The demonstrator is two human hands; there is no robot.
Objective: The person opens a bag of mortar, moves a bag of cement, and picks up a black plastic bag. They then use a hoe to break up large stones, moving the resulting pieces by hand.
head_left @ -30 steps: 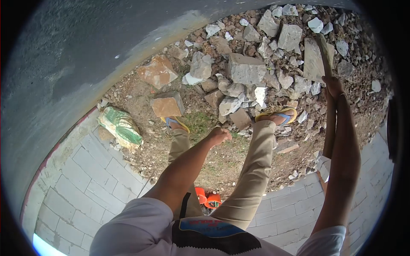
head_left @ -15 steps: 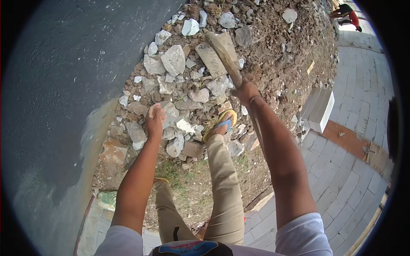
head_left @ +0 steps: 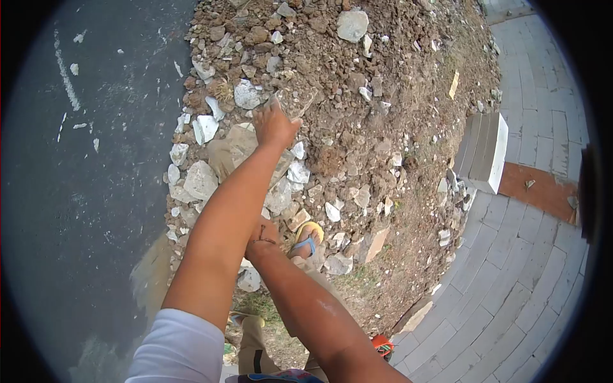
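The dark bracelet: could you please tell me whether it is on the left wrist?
No, the dark bracelet circles the right wrist.

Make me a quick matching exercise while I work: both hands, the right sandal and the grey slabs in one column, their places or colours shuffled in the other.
1. Left hand
2. Right hand
3. Right sandal
4. Grey slabs

A. Stacked at the edge of the paving
B. Partly hidden by the other forearm
C. Yellow with blue straps
D. Reaching out over the rubble

Pairs: 1-D, 2-B, 3-C, 4-A
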